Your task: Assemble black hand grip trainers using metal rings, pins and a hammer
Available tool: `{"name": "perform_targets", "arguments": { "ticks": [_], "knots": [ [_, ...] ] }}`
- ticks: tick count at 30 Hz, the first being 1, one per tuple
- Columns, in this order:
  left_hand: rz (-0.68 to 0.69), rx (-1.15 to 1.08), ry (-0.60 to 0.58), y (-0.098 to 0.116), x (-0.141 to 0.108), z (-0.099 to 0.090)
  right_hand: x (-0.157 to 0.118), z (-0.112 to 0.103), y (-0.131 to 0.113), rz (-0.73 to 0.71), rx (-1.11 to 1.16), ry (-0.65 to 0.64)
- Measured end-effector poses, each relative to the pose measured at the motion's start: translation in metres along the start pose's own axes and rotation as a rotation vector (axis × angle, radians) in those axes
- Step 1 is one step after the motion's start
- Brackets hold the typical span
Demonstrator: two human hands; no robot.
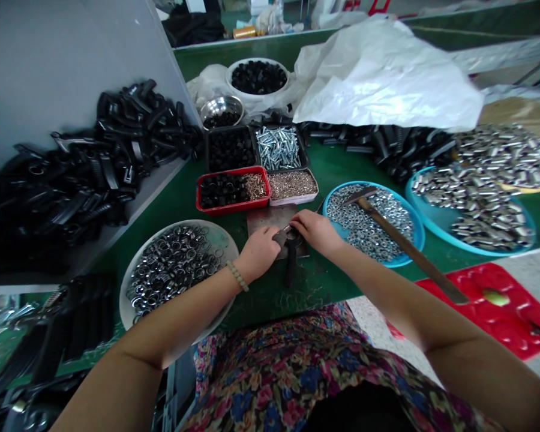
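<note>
Two bare hands, close together over a flat metal plate (266, 216) at the middle of the green bench. Left hand (260, 253) curled narrow, thumb and fingers closed on the upper end of a black part (291, 262); right hand (315, 231) pinched small, fingertips on a little bright metal piece (288, 228) at that same end. Exact contact under the fingers too small to tell. Black part directly above the plate, lower end pointing toward the near edge. Probably light, stiff and hard to break; smooth-looking, so perhaps a little slippery. Best held by the thicker upper end, palm clear of the joint. Bright piece likely hard, slick and easy to drop, so best pinched at its outer tip. To the left, a pale round tray (124, 294) of metal rings (175, 264); to the right, a blue basin (420, 234) of small metal bits, with a hammer (407, 245) across it.
</note>
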State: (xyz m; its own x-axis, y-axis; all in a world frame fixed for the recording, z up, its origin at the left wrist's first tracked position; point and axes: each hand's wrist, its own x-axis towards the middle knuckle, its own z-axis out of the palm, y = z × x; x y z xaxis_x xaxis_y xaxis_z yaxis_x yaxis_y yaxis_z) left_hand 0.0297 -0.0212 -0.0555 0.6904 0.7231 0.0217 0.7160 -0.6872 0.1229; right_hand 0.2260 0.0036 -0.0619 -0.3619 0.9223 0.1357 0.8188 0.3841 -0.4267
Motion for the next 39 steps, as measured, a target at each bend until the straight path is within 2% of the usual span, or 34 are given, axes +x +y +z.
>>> {"name": "perform_targets", "arguments": {
  "ticks": [5, 9, 11, 14, 16, 17, 19, 22, 25, 28, 30, 32, 35, 36, 39],
  "knots": [
    [-0.006, 0.016, -0.032, 0.003, -0.004, 0.0, -0.008, -0.001, 0.0, -0.106, -0.104, -0.037],
    [-0.018, -0.049, -0.011, 0.007, -0.014, -0.002, -0.01, -0.003, -0.002, -0.182, -0.063, -0.067],
    [-0.047, -0.07, 0.002, 0.01, -0.019, -0.003, -0.01, -0.008, -0.002, -0.174, 0.006, -0.086],
    [-0.082, -0.087, 0.017, 0.016, -0.019, -0.002, -0.017, -0.025, 0.011, -0.006, 0.101, -0.061],
    [-0.105, -0.091, 0.028, 0.019, -0.017, -0.002, -0.032, -0.043, 0.033, 0.184, -0.01, 0.041],
    [-0.113, -0.09, 0.031, 0.02, -0.016, -0.002, -0.043, -0.052, 0.047, 0.28, -0.136, 0.106],
    [-0.114, -0.088, 0.031, 0.021, -0.015, -0.002, -0.064, -0.069, 0.075, 0.444, -0.427, 0.093],
    [-0.126, -0.084, 0.023, 0.022, -0.015, -0.003, -0.086, -0.081, 0.098, 0.54, -0.614, -0.036],
    [-0.153, -0.091, 0.009, 0.022, -0.016, -0.004, -0.088, -0.079, 0.079, 0.528, -0.549, -0.027],
    [-0.158, -0.105, 0.001, 0.023, -0.016, -0.004, -0.08, -0.073, 0.03, 0.489, -0.287, 0.026],
    [-0.166, -0.103, 0.001, 0.023, -0.016, -0.004, -0.076, -0.07, -0.002, 0.413, -0.097, -0.048],
    [-0.17, -0.098, 0.006, 0.022, -0.016, -0.004, -0.074, -0.069, -0.024, 0.336, 0.021, -0.107],
    [-0.156, -0.091, 0.011, 0.022, -0.015, -0.003, -0.07, -0.067, -0.033, 0.317, 0.068, -0.033],
    [-0.156, -0.089, 0.009, 0.022, -0.015, -0.002, -0.069, -0.066, -0.033, 0.33, 0.056, -0.045],
    [-0.171, -0.092, -0.014, 0.022, -0.015, -0.001, -0.064, -0.065, -0.028, 0.342, 0.018, -0.191]
  ]
}}
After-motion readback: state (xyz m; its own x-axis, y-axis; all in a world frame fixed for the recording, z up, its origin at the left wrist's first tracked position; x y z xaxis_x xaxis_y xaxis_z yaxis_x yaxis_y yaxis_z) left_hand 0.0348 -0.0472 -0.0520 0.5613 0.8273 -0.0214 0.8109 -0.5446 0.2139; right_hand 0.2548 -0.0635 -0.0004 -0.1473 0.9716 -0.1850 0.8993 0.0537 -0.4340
